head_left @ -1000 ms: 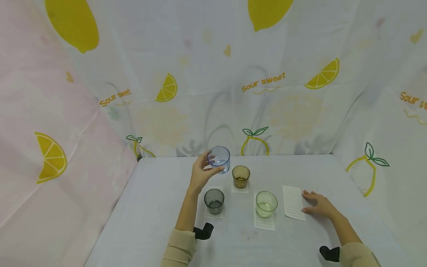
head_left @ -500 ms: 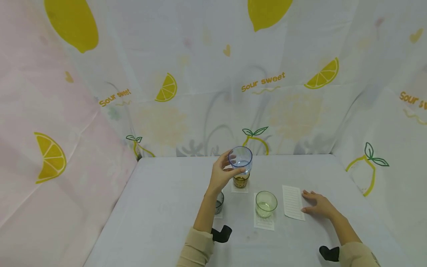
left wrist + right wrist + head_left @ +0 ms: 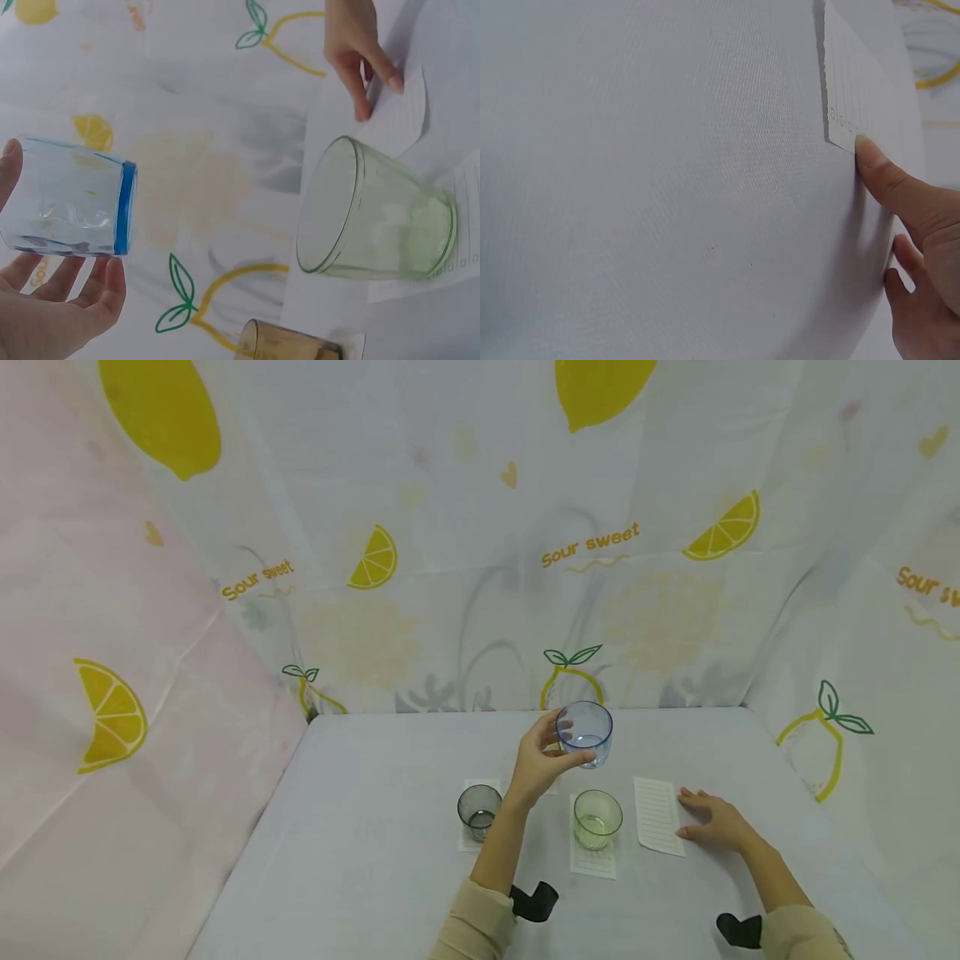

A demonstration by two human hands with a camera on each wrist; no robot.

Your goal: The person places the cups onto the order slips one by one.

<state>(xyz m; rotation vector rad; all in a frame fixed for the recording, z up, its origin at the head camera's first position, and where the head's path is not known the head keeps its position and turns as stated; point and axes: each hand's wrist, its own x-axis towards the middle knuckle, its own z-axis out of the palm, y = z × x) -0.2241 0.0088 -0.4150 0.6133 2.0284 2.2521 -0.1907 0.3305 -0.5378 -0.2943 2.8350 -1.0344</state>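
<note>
- Progress: 3 cups sit on paper slips; 4th, blue cup (image 3: pixel 584 733), in air above bench (image 3: pixel 375 860) mid-area, toward far edge; not set down. 1 lined slip (image 3: pixel 658 816) bare, nr right edge.
- Left hand (image 3: pixel 542 766): fingers wrapped round blue cup, thumb on rim side.
- Right hand (image 3: pixel 712 821): flat, fingers relaxed, tip touching bare slip's edge; holds nothing.
- Blue cup: clear tinted plastic or glass, round, tapered, darker rim.
- Green cup (image 3: pixel 597 818), grey cup (image 3: pixel 479 811): same shape, translucent, upright. Amber cup (image 3: pixel 289 346): mostly hidden.
- Bench cover: pale woven cloth, matte.
</note>
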